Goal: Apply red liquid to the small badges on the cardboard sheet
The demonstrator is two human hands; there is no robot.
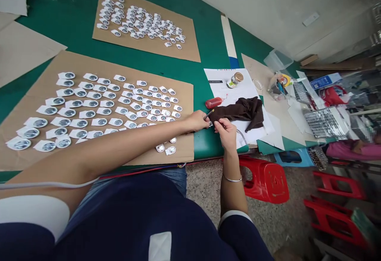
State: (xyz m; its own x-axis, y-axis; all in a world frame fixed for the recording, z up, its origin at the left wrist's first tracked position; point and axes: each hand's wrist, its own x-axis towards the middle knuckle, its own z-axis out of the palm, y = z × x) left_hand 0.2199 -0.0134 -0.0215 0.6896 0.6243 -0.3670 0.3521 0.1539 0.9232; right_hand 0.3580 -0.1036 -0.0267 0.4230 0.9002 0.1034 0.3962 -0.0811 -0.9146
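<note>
My left hand (197, 121) is closed at the right edge of the near cardboard sheet, with a thin dark stick-like tool (209, 114) jutting from its fingers. Close by on the right, my right hand (226, 131) is pinched, its fingertips almost meeting the left ones. A small shiny piece (210, 124) shows between the two hands; which hand grips it I cannot tell. Just beyond the fingers lies a crumpled dark brown cloth (238, 111). A red bottle (213, 102) rests on its side beside the cloth.
Rows of small round silvery pieces with white tabs cover the near cardboard (178, 77) and far cardboard (190, 35). A gold-lidded glass jar (235, 79) lies on white paper (212, 76). Packed trays (326, 123) are at right. A red stool (275, 181) stands below the green table (205, 144).
</note>
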